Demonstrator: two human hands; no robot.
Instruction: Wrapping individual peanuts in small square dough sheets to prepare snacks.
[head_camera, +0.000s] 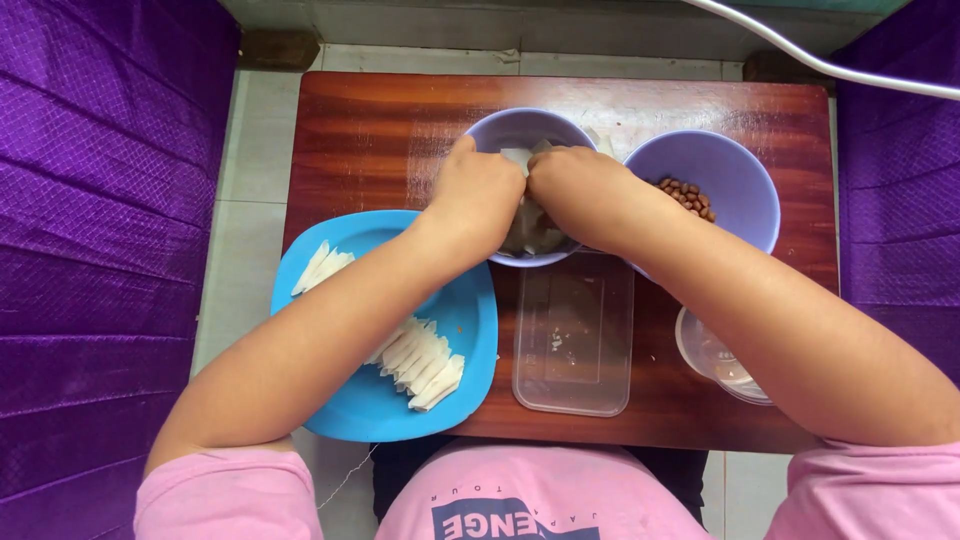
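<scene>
Head view looks straight down on a small wooden table (380, 120), with both my hands meeting over the purple bowl (520, 125) at upper centre. My left hand (478, 195) and right hand (580, 190) are curled shut side by side, and their grip pinches a pale wrapper (527, 225) between them, right above the bowl's near rim; more pale sheets show inside the bowl.

I judge the step in hand is folding or shaping this one wrapper, about midway through.

At lower left, the blue plate (465, 330) carries a row of finished white folded pieces (420, 360) and a few more (322, 268) near its upper left edge. A second purple bowl (735, 175) at upper right holds peanuts (688, 195). A clear rectangular box (572, 335) sits just below the hands, and a clear round tub (705, 350) lies partly under my right forearm.

Next calls for small, steady finger work so the thin sheet does not tear.
</scene>
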